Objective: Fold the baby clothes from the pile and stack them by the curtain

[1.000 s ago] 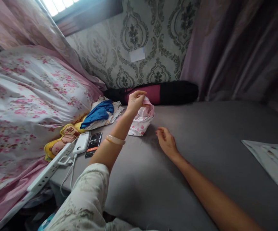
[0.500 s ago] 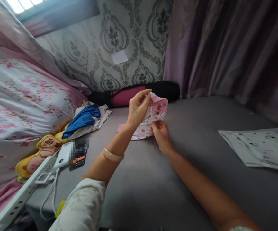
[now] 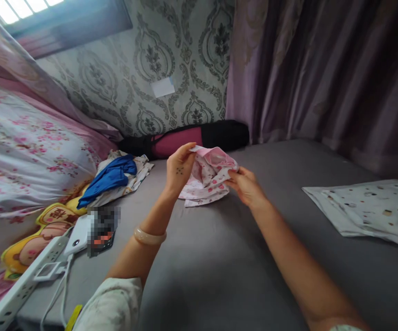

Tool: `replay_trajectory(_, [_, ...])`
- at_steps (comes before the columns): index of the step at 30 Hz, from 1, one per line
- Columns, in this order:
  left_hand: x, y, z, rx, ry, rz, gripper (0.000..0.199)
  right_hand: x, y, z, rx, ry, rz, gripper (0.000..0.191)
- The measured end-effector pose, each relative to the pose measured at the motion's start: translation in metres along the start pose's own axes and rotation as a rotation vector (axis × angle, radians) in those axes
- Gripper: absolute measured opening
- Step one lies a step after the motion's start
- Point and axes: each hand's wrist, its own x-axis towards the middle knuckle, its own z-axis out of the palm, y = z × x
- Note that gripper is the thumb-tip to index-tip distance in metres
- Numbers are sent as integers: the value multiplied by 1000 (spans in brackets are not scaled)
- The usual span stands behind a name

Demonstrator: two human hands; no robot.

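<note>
A small white garment (image 3: 207,177) with pink trim and pink-red prints hangs between my two hands, its lower part on the grey bed sheet (image 3: 199,257). My left hand (image 3: 181,166) pinches the pink-edged opening at its upper left corner. At the right side of the same opening, my right hand (image 3: 249,186) grips the edge between thumb and fingers. The pink band is spread apart between the hands, and the inside shows. Whether the garment is a top or trousers I cannot tell.
On the right lies a folded white patterned cloth (image 3: 374,207). To the left are a blue cloth (image 3: 111,177) on other fabric, a white power bank (image 3: 79,234), a phone (image 3: 107,243) and a power strip (image 3: 29,287) with cables. A black and magenta long bag (image 3: 181,141) lies along the wall.
My right hand has moved up and right, from the garment's lower side to the edge of its opening. My left hand has come lower and left. The opening is now stretched wider.
</note>
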Motion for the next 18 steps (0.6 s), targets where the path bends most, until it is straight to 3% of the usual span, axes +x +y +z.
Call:
replay_trajectory(3, [-4,-12,-13,5,-18,-93,23,-13,-43,-22,-40,-95,-83,10])
replay_trajectory(6, [-13,-17,-18,-13,-177,-168,17,-34,-76,-43,-152,-251,-40,15])
replay_trajectory(8, [-19,-20,-18,44,-253,-179,17,-42,-85,-53,-303,-282,-9,21])
replay_trajectory(11, [-26,-27,-19,123,-290,-170,21,-39,-83,-64,-591,-205,-108,30])
replay_trajectory(15, [-35,-34,-20,-83,-487,-320,32,-19,-67,-74,-817,-134,-295,29])
replay_trajectory(18, [-39,-32,-19,-144,-523,-363,34,-8,-56,-76,-928,-101,-390,25])
